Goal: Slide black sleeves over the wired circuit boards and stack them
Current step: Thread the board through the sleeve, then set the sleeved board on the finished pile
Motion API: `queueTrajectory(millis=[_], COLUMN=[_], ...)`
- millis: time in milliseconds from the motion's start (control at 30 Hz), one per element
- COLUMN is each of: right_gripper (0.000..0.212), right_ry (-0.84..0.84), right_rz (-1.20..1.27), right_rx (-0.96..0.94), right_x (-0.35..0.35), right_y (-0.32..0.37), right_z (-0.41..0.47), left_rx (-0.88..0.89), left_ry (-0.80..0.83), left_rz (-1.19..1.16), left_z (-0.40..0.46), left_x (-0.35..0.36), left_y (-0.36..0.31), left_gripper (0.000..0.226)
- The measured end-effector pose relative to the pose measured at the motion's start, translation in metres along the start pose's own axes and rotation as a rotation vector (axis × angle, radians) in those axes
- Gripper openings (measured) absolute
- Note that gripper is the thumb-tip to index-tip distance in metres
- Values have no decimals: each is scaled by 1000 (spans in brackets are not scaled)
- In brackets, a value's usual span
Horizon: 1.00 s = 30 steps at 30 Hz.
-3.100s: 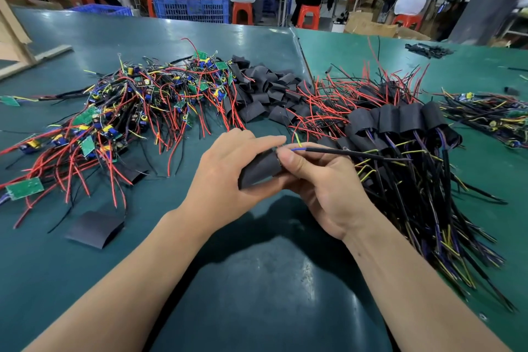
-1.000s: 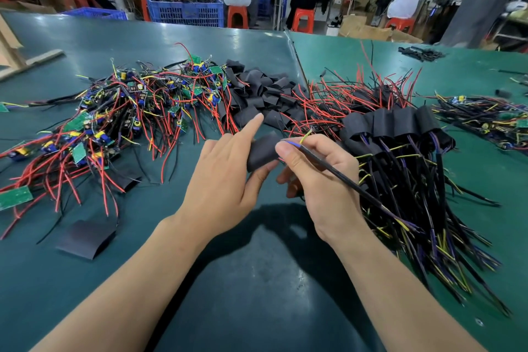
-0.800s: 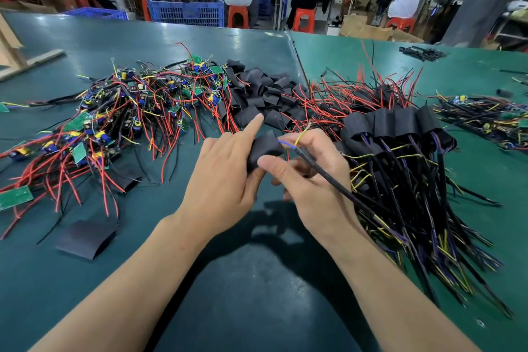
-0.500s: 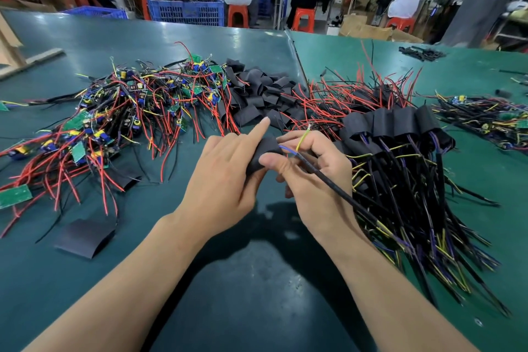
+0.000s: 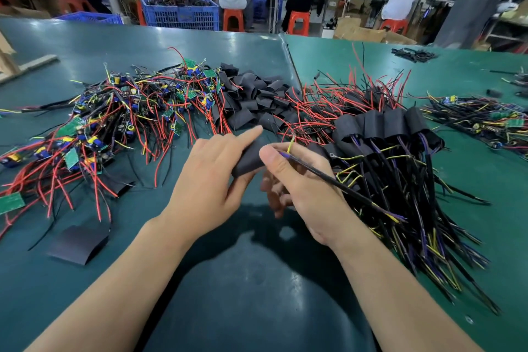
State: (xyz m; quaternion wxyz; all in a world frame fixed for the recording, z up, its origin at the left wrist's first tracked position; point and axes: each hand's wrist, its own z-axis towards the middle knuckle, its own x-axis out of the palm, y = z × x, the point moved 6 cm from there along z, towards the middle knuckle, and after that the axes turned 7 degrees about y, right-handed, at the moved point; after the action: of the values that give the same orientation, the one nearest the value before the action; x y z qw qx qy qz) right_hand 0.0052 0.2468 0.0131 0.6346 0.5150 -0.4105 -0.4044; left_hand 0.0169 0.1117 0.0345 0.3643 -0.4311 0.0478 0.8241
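My left hand point(image 5: 210, 180) grips a black sleeve point(image 5: 248, 158) between thumb and fingers, index finger stretched along its top. My right hand point(image 5: 297, 180) pinches the black, purple and yellow wires point(image 5: 337, 184) that leave the sleeve's right end; the board inside is hidden. A tangle of bare wired circuit boards point(image 5: 123, 120) with red and black leads lies to the left. Empty black sleeves point(image 5: 257, 97) are heaped behind my hands. Sleeved boards point(image 5: 383, 128) are stacked in a row on the right, their wires fanning toward me.
Two flat loose sleeves point(image 5: 78, 243) point(image 5: 114, 181) lie on the green table point(image 5: 257, 294) at the left. More wired boards point(image 5: 485, 120) sit far right. Beyond the table stand blue crates point(image 5: 183, 13) and seated people on orange stools.
My right hand has swung the wire bundle from level down toward the lower right. The sleeve has slid further along the wires and both hands have drifted slightly away from me.
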Motion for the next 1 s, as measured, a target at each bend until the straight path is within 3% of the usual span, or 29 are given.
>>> queueTrajectory(millis=[100, 233, 300, 467, 600, 700, 800, 900, 1000], right_gripper=[11, 4, 3, 35, 22, 13, 22, 27, 26], right_ry=[-49, -436, -550, -503, -493, -484, -375, -273, -229], right_rz=[5, 286, 477, 755, 632, 335, 69, -123, 36], right_rx=[-53, -260, -334, -253, -196, -86, 0, -94, -223], right_x=[-4, -41, -63, -76, -69, -59, -40, -28, -36], right_y=[6, 29, 37, 35, 32, 28, 19, 24, 40], right_z=[-2, -7, -10, -11, -11, -8, -5, -6, -11], left_rx=[38, -48, -75, -77, -89, -81, -76, -76, -75], left_ry=[-39, -243, -271, -258, -248, -250, -233, -229, -244], left_rz=[-4, 12, 11, -25, -34, -28, -24, -21, -39], left_z=[0, -3, -5, -5, -6, -5, -6, -6, -6], left_x=[-3, -14, -14, -11, -10, -8, -6, -7, -8], left_y=[-3, 6, 7, 8, 10, 9, 9, 10, 9], left_gripper=[51, 52, 47, 41, 36, 30, 27, 26, 27])
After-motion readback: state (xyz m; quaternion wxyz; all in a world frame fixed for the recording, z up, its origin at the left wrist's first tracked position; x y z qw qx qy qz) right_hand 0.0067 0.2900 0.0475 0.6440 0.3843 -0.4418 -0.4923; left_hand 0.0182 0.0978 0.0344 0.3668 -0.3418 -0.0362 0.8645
